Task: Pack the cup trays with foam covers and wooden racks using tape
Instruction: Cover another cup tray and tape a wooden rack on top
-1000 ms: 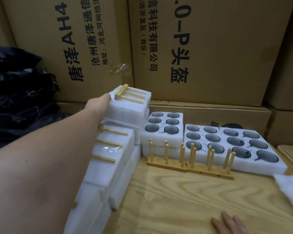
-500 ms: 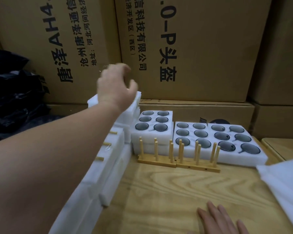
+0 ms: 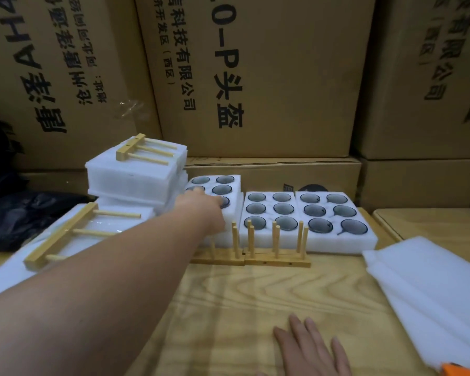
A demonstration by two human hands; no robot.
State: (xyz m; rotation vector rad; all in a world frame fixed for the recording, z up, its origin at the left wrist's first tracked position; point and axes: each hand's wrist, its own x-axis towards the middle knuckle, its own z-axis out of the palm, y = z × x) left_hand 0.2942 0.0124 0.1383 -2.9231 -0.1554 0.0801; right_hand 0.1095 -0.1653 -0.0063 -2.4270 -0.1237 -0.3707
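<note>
We count three open cup trays: a six-cup tray (image 3: 215, 191) behind the upright wooden racks (image 3: 255, 256) and two more (image 3: 269, 213) (image 3: 334, 215) right of it, six cups each. Two racks stand upright, two more (image 3: 144, 150) (image 3: 65, 234) lie on wrapped packs left of them, and we see two hands.

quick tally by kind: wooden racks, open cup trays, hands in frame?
Wooden racks: 4, two standing, two lying on packed foam
Open cup trays: 3
Hands: 2, left hand, right hand
Total: 9
</note>
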